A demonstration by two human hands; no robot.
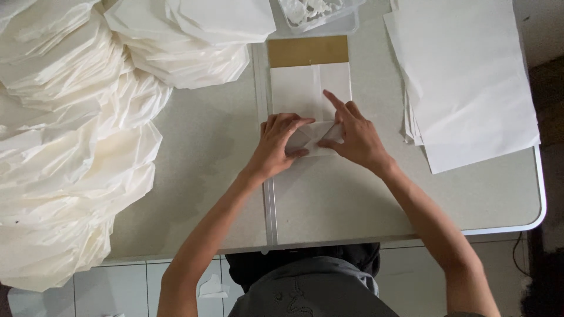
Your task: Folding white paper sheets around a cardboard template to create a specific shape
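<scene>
Both hands, left hand (pixel 281 144) and right hand (pixel 354 136), press fingers flat on the paper bag (pixel 310 94) fold; best crease firmly, edges aligned.

There is only the one view, from a camera worn on the person's head, looking almost straight down over their own chest and forearms onto the grey table (pixel 329 199). It sits close enough that the tabletop fills nearly the whole picture, with the left hand (pixel 277 144) and right hand (pixel 356 136) near the middle, the table's near edge low in the picture and a strip of tiled floor (pixel 123 287) below it. The far side of the table runs off the top, so the view faces away from the person's body.
</scene>
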